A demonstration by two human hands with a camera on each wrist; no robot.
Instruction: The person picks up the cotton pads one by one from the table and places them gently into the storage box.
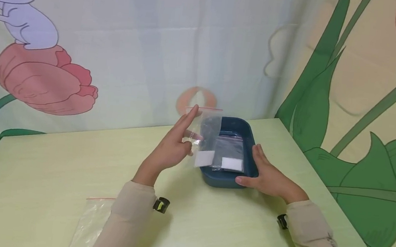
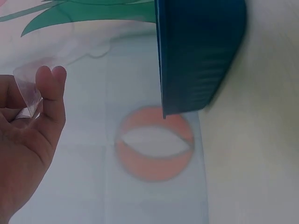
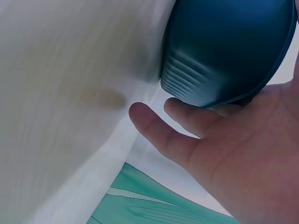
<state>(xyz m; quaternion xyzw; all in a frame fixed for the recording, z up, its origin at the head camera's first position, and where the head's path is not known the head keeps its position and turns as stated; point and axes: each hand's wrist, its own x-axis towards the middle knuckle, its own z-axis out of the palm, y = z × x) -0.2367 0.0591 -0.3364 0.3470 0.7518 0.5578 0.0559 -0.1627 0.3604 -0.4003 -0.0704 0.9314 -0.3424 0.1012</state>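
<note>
My left hand (image 1: 177, 145) pinches a clear zip bag (image 1: 206, 138) with a red strip on top and a white label, upright over the left rim of a dark blue tray (image 1: 226, 181). In the left wrist view the fingertips (image 2: 49, 81) squeeze the clear bag (image 2: 28, 95) beside the tray (image 2: 201, 51). A second clear bag (image 1: 229, 151) with a white label lies inside the tray. My right hand (image 1: 266, 177) rests against the tray's near right corner, thumb along the front wall, fingers straight along the right side. The right wrist view shows the hand (image 3: 233, 154) under the tray's wall (image 3: 224, 46).
Another clear bag (image 1: 91, 221) with a red strip lies flat on the pale green table (image 1: 51, 172) near my left sleeve. A painted backdrop with a tulip and leaves stands right behind the table. The table's right edge runs close to the tray.
</note>
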